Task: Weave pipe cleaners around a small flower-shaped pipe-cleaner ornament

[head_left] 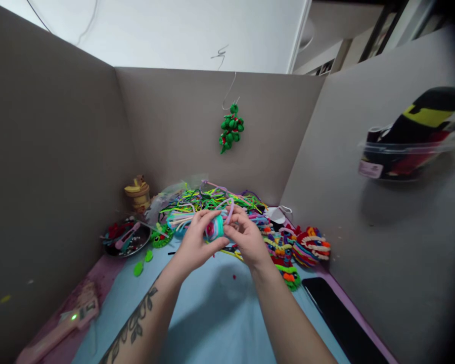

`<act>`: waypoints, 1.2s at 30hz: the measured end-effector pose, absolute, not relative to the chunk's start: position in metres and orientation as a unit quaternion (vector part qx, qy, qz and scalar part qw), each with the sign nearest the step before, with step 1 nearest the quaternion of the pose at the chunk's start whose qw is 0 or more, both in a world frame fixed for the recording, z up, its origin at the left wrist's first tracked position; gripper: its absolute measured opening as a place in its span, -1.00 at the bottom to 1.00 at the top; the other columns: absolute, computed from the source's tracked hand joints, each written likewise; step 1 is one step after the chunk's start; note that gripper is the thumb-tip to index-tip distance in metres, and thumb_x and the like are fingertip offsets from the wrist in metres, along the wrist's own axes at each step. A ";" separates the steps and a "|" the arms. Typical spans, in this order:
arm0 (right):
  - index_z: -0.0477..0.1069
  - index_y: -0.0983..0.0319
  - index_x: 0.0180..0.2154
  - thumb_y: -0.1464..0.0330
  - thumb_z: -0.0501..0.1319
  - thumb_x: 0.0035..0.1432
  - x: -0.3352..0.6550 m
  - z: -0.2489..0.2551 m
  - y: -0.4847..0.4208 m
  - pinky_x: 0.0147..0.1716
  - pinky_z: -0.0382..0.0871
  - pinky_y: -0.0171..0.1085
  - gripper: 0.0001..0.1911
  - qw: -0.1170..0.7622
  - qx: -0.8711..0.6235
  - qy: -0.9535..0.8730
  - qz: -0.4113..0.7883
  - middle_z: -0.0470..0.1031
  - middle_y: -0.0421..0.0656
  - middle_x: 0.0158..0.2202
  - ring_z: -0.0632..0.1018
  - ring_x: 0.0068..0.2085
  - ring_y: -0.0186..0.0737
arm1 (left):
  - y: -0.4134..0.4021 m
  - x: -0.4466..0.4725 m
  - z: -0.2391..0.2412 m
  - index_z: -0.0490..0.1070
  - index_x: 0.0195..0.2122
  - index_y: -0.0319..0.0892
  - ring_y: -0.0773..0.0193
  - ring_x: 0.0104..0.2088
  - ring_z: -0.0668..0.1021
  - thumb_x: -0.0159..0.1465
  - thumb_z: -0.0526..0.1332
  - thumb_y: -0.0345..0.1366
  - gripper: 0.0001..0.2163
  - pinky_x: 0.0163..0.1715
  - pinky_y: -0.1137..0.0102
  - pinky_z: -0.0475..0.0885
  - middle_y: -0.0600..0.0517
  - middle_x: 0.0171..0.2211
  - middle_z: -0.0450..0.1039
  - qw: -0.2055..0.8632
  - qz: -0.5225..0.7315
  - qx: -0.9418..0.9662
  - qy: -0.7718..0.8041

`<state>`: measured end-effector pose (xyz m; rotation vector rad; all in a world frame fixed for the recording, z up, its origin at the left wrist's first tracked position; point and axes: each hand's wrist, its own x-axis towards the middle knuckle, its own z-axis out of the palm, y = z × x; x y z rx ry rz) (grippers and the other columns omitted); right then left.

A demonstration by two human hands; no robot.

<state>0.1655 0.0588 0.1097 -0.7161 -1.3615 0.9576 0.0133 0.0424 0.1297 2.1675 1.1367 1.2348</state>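
My left hand [195, 243] and my right hand [245, 236] meet above the light blue mat [212, 313]. Together they pinch a small teal and pink pipe-cleaner piece [214, 228], with a lilac pipe cleaner [230, 209] looping up from it by my right fingers. Both hands have their fingers curled round the piece. Just behind them lies a heap of loose coloured pipe cleaners [208, 199].
Finished colourful pipe-cleaner figures [305, 246] lie to the right, a black phone [339, 316] near the right edge. A dark dish of bits [126, 237], a yellow jar [138, 193] and a pink glue gun [62, 326] stand left. A green figure [231, 127] hangs on the back panel.
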 end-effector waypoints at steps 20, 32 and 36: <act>0.36 0.24 -0.50 0.31 0.35 -0.10 0.161 0.107 0.062 -0.41 0.21 -0.37 -0.80 0.644 -0.290 -0.476 0.524 0.31 -0.29 -0.52 0.32 -0.46 -0.37 | 0.045 0.011 0.127 0.24 0.07 -0.08 0.11 0.08 0.33 0.12 0.28 -0.33 -0.53 0.08 0.19 0.24 -0.10 0.06 0.28 0.181 0.429 0.826 0.317; 0.33 0.24 -0.48 0.34 0.38 -0.17 0.157 0.110 0.062 -0.49 0.31 -0.42 -0.75 0.673 -0.270 -0.353 0.591 0.42 -0.31 -0.54 0.42 -0.50 -0.41 | 0.056 0.009 0.117 0.24 0.07 -0.11 0.10 0.07 0.39 0.11 0.25 -0.32 -0.53 -0.02 0.25 0.33 -0.11 0.08 0.31 0.218 0.501 0.733 0.405; 0.33 0.20 -0.45 0.38 0.35 -0.13 0.150 0.110 0.065 -0.39 0.38 -0.39 -0.79 0.777 -0.226 -0.240 0.537 0.47 -0.33 -0.48 0.48 -0.45 -0.41 | 0.062 0.014 0.111 0.31 -0.10 -0.19 0.14 -0.24 0.54 0.10 0.26 -0.17 -0.63 -0.25 0.27 0.41 -0.07 -0.28 0.48 0.276 0.554 0.619 0.483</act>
